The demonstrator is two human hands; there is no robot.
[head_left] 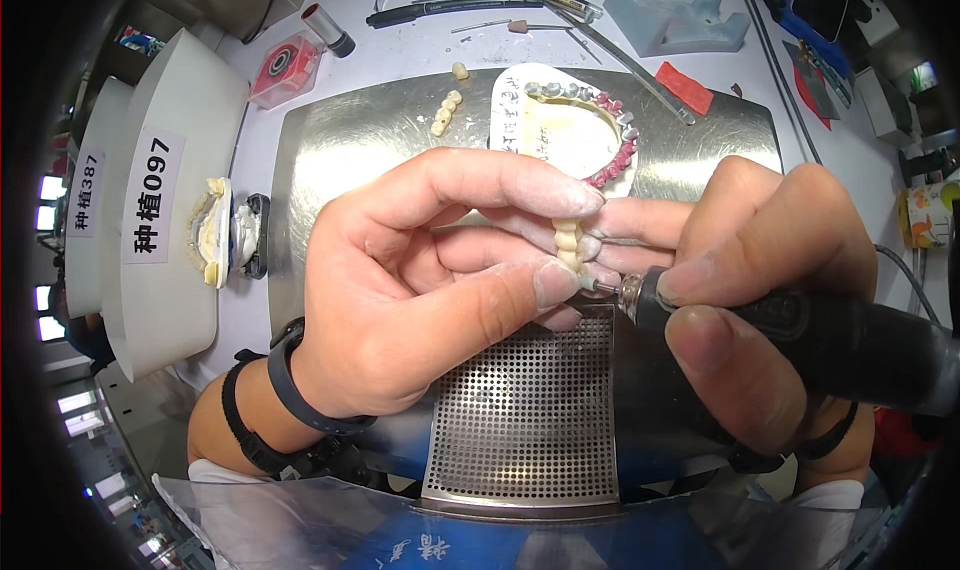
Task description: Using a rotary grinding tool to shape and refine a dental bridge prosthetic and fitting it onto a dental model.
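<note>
Between the thumb and fingers of my left hand [400, 270] is a small cream-coloured dental bridge [568, 242], held upright over the metal work plate. My right hand [750, 290] grips a black rotary handpiece [850, 345] like a pen. Its thin shank points left, and the pale green grinding tip [587, 283] is at the lower end of the bridge, close to my left thumb. Whether the tip touches the bridge I cannot tell. White dust coats my left fingertips. Just beyond my hands lies a plaster dental model [520, 100] with red and silvery teeth.
Below my hands is a perforated metal grille [525, 410] in the steel plate [330, 130]. Another tooth bridge [446, 113] and a single crown [460, 71] lie at the back left. A white tray [180, 200] with a model stands left. Tools, a blue-grey holder [675, 18] and red paper [685, 88] are behind.
</note>
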